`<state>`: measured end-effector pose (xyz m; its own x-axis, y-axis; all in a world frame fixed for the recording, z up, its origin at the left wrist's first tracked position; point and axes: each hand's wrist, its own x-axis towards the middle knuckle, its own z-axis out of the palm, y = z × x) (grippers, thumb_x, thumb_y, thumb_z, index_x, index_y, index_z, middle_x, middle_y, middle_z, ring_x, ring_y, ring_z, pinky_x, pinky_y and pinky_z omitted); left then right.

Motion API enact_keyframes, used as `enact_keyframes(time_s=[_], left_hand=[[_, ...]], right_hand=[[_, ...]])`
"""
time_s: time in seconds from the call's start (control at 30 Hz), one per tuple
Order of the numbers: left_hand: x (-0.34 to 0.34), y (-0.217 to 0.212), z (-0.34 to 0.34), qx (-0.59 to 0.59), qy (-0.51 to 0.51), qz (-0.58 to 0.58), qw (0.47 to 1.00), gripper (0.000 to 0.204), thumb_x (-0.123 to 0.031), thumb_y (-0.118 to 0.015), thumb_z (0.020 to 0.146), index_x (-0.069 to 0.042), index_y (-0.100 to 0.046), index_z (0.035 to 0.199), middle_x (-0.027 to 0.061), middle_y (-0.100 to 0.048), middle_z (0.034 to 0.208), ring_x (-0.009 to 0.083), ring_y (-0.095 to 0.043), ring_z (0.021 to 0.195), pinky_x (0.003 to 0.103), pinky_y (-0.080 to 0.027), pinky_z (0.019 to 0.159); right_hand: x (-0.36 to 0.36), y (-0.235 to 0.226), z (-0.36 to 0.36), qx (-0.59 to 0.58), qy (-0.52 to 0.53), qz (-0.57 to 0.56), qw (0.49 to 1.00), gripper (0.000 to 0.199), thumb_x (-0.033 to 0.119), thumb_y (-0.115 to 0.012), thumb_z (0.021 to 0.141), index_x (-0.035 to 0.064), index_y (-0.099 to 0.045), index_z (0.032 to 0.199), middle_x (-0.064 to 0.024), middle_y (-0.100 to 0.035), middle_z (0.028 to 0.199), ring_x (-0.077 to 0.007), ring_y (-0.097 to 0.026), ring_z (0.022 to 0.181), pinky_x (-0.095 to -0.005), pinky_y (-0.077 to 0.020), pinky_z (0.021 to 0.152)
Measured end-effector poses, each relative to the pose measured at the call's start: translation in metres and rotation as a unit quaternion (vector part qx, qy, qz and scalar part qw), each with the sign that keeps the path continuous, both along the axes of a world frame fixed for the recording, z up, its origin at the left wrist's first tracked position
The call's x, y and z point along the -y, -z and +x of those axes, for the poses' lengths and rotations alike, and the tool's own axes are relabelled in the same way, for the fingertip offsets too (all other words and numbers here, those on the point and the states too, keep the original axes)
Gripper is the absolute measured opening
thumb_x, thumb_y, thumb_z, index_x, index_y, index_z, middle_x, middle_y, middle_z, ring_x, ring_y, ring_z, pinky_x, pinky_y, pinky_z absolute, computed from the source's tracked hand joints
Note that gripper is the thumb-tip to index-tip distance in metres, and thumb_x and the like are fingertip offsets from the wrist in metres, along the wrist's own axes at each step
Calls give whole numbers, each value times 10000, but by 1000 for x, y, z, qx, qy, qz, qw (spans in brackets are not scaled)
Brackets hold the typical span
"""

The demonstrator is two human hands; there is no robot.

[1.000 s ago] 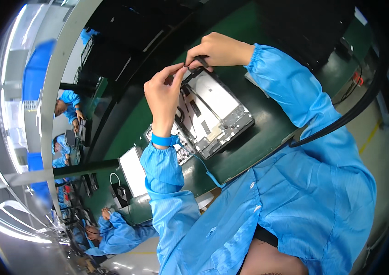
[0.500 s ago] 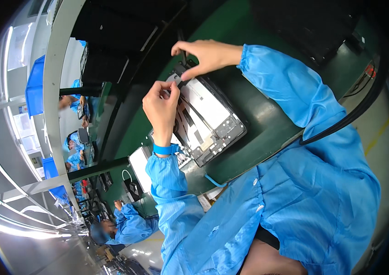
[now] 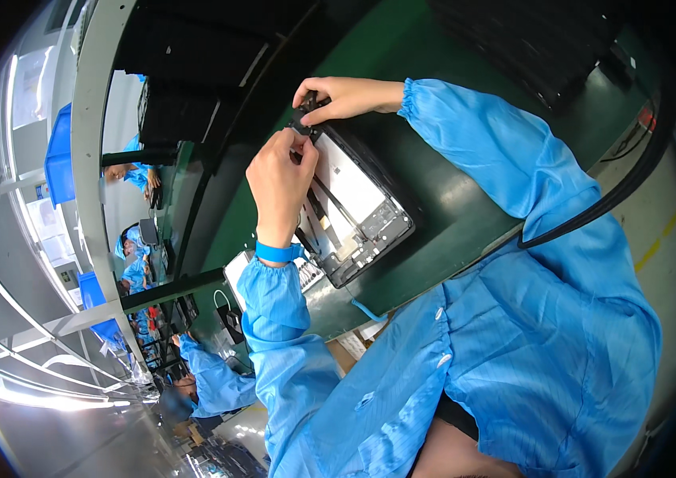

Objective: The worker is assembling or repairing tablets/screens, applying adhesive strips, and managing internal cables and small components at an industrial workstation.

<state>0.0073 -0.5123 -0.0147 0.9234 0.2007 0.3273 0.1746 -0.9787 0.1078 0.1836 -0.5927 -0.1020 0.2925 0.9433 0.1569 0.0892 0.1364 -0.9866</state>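
An opened tablet-like device (image 3: 355,190) lies on the green bench, its silver-white inner plate, dark ribbon cables and small circuit boards exposed. My left hand (image 3: 278,179), with a blue band at the wrist, is over its far left corner. The thumb and index finger pinch together there; what is between them is too small to make out. Beside it, my right hand (image 3: 346,98) curls its fingers and thumb around a small black part (image 3: 310,107) at the device's far end. How that part joins the device is hidden by my fingers.
A white tray of small parts (image 3: 308,275) partly shows beneath my left forearm. A blue cord (image 3: 370,311) hangs at the bench edge. Thick black cable (image 3: 593,213) loops by my right sleeve. Black equipment (image 3: 529,48) stands far right; co-workers (image 3: 214,378) sit at the left.
My right hand has shifted slightly left and closed its fingers on the black part. My left hand stays pinched near the same corner. The device sits a little further left in view.
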Motion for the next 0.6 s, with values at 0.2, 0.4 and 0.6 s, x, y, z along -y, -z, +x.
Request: enact_keyframes(time_s=[0.2, 0.4, 0.6], left_hand=[[6, 2, 2, 12, 49, 86, 995, 107, -109, -705, 799, -55, -618, 766, 90, -657, 751, 296, -655, 687, 374, -513, 608], [1, 4, -3, 15, 17, 21, 1000, 115, -131, -713, 835, -48, -642, 801, 79, -667, 746, 251, -627, 619, 345, -488, 568], [-23, 19, -7, 36, -41, -223, 973, 137, -121, -728, 867, -1, -664, 848, 14, -600, 617, 67, -487, 535, 252, -393, 514]], right_hand=[[7, -3, 1, 13, -33, 7, 999, 527, 288, -770, 879, 84, -523, 1298, -98, -652, 1109, -182, -602, 1048, -313, -454, 924], [-2, 9, -12, 71, 15, 16, 997, 512, 235, -682, 946, 60, -439, 1361, -134, -604, 1221, -225, -574, 1155, -344, -443, 993], [2, 4, -17, 30, 10, -11, 999, 486, 204, -654, 956, 62, -440, 1368, -120, -580, 1250, -222, -540, 1212, -359, -416, 1034]])
